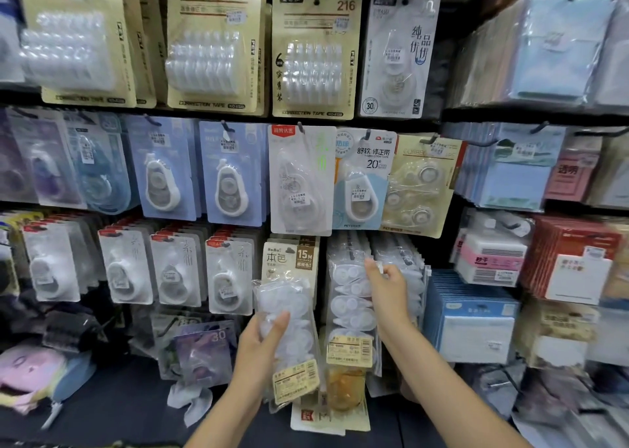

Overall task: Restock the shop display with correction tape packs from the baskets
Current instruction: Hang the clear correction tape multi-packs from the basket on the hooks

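Gripping a clear correction tape pack (289, 332) low before the display, the left hand (262, 342) waits while the right hand (386, 286) pinches the hanging packs (350, 308); I'd worry those slip off their hidden hook, or the thin bag tears

The pack (289, 332) gripped by the left hand (262, 342) is clear, glossy, crinkled plastic film over smooth white plastic cases, with a matt beige paper label at its lower end. The hanging packs (352, 308) that the right hand (386, 287) touches have the same shiny film and paper labels. Above both hands, the cards (313, 56) are matt cream cardboard under glossy moulded plastic blisters.
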Available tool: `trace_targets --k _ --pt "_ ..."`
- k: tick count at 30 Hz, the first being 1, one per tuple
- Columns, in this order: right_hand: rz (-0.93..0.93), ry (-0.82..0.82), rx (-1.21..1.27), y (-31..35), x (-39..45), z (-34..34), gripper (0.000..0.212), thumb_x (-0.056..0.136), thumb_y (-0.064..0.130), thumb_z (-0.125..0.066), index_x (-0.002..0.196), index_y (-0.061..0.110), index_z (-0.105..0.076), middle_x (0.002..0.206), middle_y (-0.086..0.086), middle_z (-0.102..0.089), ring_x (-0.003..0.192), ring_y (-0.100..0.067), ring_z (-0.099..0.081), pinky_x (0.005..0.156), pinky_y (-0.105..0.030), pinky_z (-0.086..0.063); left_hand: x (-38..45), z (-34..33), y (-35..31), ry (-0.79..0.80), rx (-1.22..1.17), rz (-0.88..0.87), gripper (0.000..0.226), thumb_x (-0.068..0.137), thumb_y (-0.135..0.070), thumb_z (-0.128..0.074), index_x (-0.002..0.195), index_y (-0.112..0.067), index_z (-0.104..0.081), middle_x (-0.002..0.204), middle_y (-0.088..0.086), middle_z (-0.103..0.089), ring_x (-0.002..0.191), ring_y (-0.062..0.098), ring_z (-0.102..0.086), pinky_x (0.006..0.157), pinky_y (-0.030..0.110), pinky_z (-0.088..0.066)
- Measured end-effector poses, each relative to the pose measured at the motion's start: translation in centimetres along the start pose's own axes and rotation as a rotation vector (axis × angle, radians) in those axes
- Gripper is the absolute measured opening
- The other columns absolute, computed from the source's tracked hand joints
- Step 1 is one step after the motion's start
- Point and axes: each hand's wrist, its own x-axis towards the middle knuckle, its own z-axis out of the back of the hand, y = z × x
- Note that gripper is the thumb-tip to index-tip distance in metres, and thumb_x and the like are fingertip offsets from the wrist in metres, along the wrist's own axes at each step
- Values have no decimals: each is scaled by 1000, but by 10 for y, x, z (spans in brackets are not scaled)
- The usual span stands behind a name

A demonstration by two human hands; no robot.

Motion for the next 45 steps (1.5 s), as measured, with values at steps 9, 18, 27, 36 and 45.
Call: trace_targets --k 9,18,27,36,45 --pt "48 -60 -149 -13 13 -10 36 90 34 -60 68 17 -37 58 4 -37 51 -11 -33 47 -25 -31 4 6 -3 -13 -29 -23 14 85 -42 -63 89 -41 -50 93 -26 -54 82 -13 -50 65 13 -38" --pt "-6 -139 -288 -10 21 -17 35 91 39 -58 67 17 -45 63 4 -48 63 -16 -47 50 -26 -30 4 -11 -8 41 -17 -41 10 86 -35 -65 87 -37 -55 84 -22 -62 67 -17 -60 51 4 -43" --pt "194 203 -47 -16 -46 3 30 87 43 -59 113 29 -54 102 11 -61 90 3 -57 71 -8 -44 -1 -33 -10 175 -86 -25 34 78 -32 -70 110 -27 -61 93 -8 -75 81 6 -72 62 14 -54" --pt "203 245 73 -15 -41 9 29 84 26 -69 107 26 -51 76 4 -49 61 5 -49 62 -13 -45 2 -43 -9 171 70 -16 55 61 -53 -72 102 -19 -64 100 1 -74 89 16 -72 82 37 -59" --pt "70 103 190 -18 -4 12 18 89 22 -64 74 15 -59 71 2 -53 72 -13 -48 71 -26 -42 18 -26 -3 -22 48 -63 14 94 -43 -51 85 -32 -53 87 -18 -55 81 -4 -51 69 15 -38"
